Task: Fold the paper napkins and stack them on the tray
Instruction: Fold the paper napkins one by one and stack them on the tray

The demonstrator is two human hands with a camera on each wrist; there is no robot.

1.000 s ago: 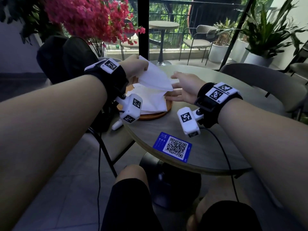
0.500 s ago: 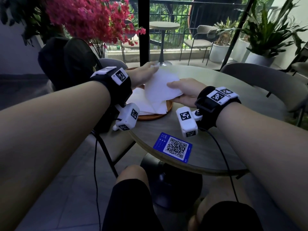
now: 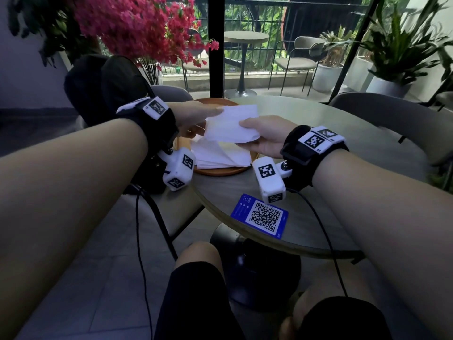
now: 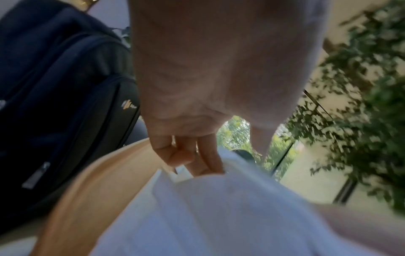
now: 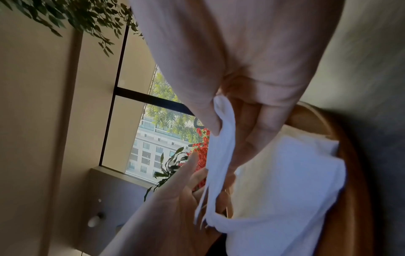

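Note:
Both hands hold one white paper napkin (image 3: 232,123) in the air just above the round wooden tray (image 3: 220,172). My left hand (image 3: 219,111) pinches its far left edge, and in the left wrist view its fingers (image 4: 206,162) curl onto the napkin (image 4: 219,207). My right hand (image 3: 242,124) pinches the near right edge between thumb (image 5: 206,112) and fingers. A loose stack of white napkins (image 3: 220,155) lies on the tray beneath; the right wrist view shows this stack (image 5: 285,173) below the held sheet (image 5: 219,155).
The tray sits at the left rim of a round grey table (image 3: 331,148). A blue QR card (image 3: 259,215) lies near the front edge. A black backpack (image 3: 105,87) rests on the chair to the left, with red flowers (image 3: 137,28) behind. Grey chairs stand around the table.
The left hand lifted a napkin off the stack and carried it rightward. The right hand came in and took its right edge, so the sheet now spans both hands.

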